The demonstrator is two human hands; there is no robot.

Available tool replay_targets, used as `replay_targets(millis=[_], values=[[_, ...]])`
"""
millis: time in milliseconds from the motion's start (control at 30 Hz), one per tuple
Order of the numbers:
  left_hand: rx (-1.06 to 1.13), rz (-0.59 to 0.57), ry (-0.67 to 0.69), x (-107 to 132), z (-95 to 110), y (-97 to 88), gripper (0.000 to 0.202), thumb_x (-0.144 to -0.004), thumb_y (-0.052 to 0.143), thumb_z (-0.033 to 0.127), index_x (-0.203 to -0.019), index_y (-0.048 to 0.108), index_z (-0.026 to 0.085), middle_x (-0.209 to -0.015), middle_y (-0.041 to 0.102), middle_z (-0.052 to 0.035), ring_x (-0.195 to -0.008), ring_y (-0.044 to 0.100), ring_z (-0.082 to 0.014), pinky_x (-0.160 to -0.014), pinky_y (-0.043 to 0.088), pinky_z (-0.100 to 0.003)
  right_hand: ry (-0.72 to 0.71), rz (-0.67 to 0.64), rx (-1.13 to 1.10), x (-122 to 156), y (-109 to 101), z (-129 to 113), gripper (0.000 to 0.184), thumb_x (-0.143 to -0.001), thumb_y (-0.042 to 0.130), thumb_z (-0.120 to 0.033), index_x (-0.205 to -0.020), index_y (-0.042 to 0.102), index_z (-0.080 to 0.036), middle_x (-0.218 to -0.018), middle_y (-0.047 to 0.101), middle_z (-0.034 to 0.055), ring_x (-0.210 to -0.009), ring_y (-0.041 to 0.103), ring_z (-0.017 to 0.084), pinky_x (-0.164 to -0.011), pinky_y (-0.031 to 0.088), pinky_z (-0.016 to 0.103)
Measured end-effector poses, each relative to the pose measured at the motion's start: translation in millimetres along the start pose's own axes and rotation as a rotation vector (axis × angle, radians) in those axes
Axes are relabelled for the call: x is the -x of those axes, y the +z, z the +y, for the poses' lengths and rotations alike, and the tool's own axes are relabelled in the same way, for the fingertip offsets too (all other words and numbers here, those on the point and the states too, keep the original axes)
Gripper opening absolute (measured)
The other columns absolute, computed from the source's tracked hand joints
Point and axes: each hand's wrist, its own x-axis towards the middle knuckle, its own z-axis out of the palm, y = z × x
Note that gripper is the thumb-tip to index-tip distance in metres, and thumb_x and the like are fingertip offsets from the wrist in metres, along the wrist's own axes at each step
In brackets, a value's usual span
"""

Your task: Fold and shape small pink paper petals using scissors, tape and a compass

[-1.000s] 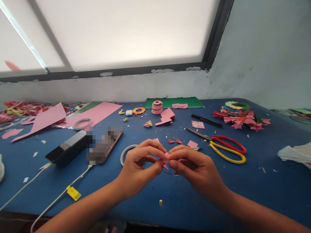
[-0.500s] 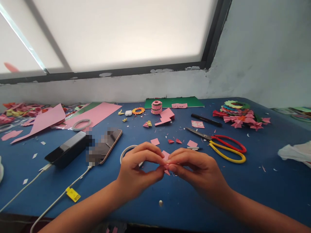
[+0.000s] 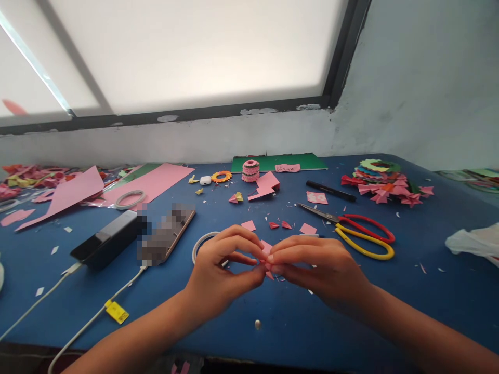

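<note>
Both my hands meet just above the blue table (image 3: 390, 301), pinching a small folded pink paper piece (image 3: 267, 248) between thumbs and forefingers. My left hand (image 3: 222, 272) grips its left side and my right hand (image 3: 315, 267) its right side. Most of the paper is hidden by my fingertips. A ring of tape (image 3: 200, 244) lies just behind my left hand. Small pink and red paper scraps (image 3: 280, 225) lie beyond my fingers.
Red and yellow scissors (image 3: 360, 234) lie to the right, a black marker (image 3: 330, 191) behind them. A phone (image 3: 167, 234) and power bank (image 3: 105, 241) with cables sit left. Pink sheets (image 3: 148, 182), folded paper stars (image 3: 384, 184) and green card (image 3: 278, 162) lie at the back.
My hands have stayed together on the pink paper, shifting slightly and lowering toward the table; my fingers have re-pinched the fold. Nothing else moved.
</note>
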Motion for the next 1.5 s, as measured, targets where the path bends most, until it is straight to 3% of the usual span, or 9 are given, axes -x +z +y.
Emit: replay_targets(millis=[267,433,567,767,967,1133,1267,1367,1500], values=[[-0.054,0.000,0.015,1.2,1.4,1.6,0.020,-0.065,0.070,0.002,-0.075,0.067,0.019,-0.084,0.062,-0.0015,-0.076,0.062,-0.0132,-0.063,0.058,-0.023,0.214,-0.051,-0.160,-3.1,0.3,-2.3,0.011,-0.079,0.064,-0.018,-0.084,0.070,-0.026,-0.080,0.069,-0.0011,-0.072,0.064,0.012,-0.062,0.053,0.025],[-0.137,0.021,0.138,-1.8,1.8,3.3,0.019,-0.064,0.071,0.000,-0.073,0.067,0.017,-0.078,0.062,-0.0018,-0.072,0.062,-0.0127,-0.061,0.056,-0.022,0.228,-0.082,-0.178,-3.9,-2.3,-0.4,0.012,-0.081,0.063,-0.018,-0.085,0.071,-0.026,-0.080,0.069,-0.0015,-0.073,0.063,0.011,-0.064,0.050,0.023],[-0.174,0.036,0.204,-2.8,1.1,3.2,0.016,-0.066,0.072,0.003,-0.073,0.067,0.016,-0.077,0.063,-0.0016,-0.071,0.062,-0.0120,-0.063,0.056,-0.022,0.373,-0.081,-0.318,-4.2,-2.4,-1.0,0.007,-0.081,0.063,-0.024,-0.079,0.070,-0.024,-0.077,0.066,-0.0014,-0.071,0.059,0.010,-0.063,0.047,0.023],[-0.071,0.002,0.096,0.7,-1.4,2.2,0.017,-0.072,0.069,0.006,-0.083,0.068,0.019,-0.084,0.062,-0.0002,-0.073,0.063,-0.0094,-0.060,0.057,-0.017,0.592,-0.052,-0.642,-3.5,1.4,1.1,0.011,-0.077,0.067,-0.031,-0.074,0.068,-0.020,-0.067,0.062,-0.0014,-0.064,0.053,0.010,-0.063,0.044,0.024],[-0.035,-0.060,-0.049,0.6,0.5,0.4,0.012,-0.076,0.068,0.013,-0.085,0.069,0.021,-0.085,0.062,0.0012,-0.070,0.060,-0.0067,-0.054,0.052,-0.011,0.776,-0.119,-0.912,-0.3,8.6,8.9,0.016,-0.078,0.067,-0.034,-0.072,0.066,-0.019,-0.069,0.060,-0.0027,-0.063,0.051,0.006,-0.060,0.041,0.019],[-0.013,-0.113,-0.199,-3.1,3.4,-2.2,0.007,-0.078,0.067,0.021,-0.084,0.071,0.022,-0.084,0.061,0.0001,-0.070,0.059,-0.0090,-0.052,0.051,-0.014,0.861,-0.102,-1.048,1.6,12.1,12.4,0.015,-0.077,0.069,-0.032,-0.073,0.066,-0.018,-0.069,0.058,-0.0025,-0.063,0.050,0.006,-0.059,0.040,0.017],[-0.007,-0.145,-0.240,-4.2,3.1,-3.3,0.011,-0.080,0.063,0.019,-0.086,0.071,0.022,-0.085,0.060,-0.0003,-0.071,0.061,-0.0100,-0.053,0.052,-0.017,0.847,-0.099,-1.027,2.7,12.6,16.6,0.016,-0.077,0.068,-0.033,-0.073,0.066,-0.018,-0.070,0.059,-0.0023,-0.063,0.051,0.005,-0.059,0.040,0.017],[-0.065,-0.136,-0.160,-3.7,2.0,-2.7,0.011,-0.080,0.061,0.014,-0.085,0.070,0.020,-0.085,0.061,-0.0004,-0.072,0.061,-0.0097,-0.056,0.053,-0.017,0.832,-0.079,-0.921,2.7,13.0,19.2,0.018,-0.074,0.070,-0.036,-0.073,0.066,-0.018,-0.070,0.060,-0.0020,-0.060,0.051,0.006,-0.058,0.041,0.019],[-0.144,-0.111,-0.112,-4.7,0.8,-2.4,0.006,-0.079,0.062,0.014,-0.078,0.067,0.017,-0.084,0.062,-0.0004,-0.074,0.061,-0.0100,-0.063,0.054,-0.019,0.722,-0.068,-0.486,-0.7,6.9,13.4,0.023,-0.074,0.067,-0.042,-0.077,0.065,-0.020,-0.069,0.063,-0.0004,-0.060,0.055,0.011,-0.059,0.045,0.025]])
